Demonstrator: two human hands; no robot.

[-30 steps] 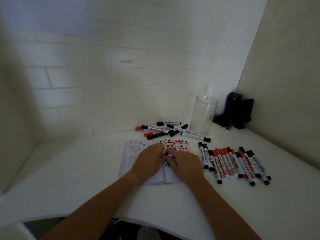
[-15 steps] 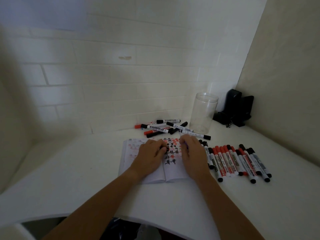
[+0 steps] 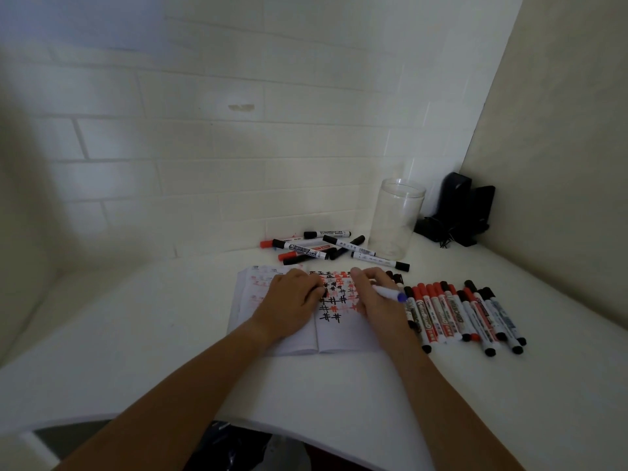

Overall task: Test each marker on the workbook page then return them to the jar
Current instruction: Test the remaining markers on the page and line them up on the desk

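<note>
An open workbook (image 3: 339, 339) lies on the white table, its right page covered with red and black hash marks. My left hand (image 3: 289, 304) rests on its left page with curled fingers, pinching what looks like a small dark marker cap (image 3: 324, 294) at the fingertips. My right hand (image 3: 372, 307) sits on the right page and grips a white marker (image 3: 387, 293) whose blue end points right. The clear jar (image 3: 396, 219) stands upright behind the book, with no markers in it.
A row of several red and black markers (image 3: 465, 314) lies right of the book. A loose pile of markers (image 3: 312, 248) sits by the tiled wall, left of the jar. A black device (image 3: 465, 212) occupies the back right corner.
My hands were pressed together over the book's middle; they have pulled apart. The right hand moved up and right, and the blue-ended marker now shows in it.
</note>
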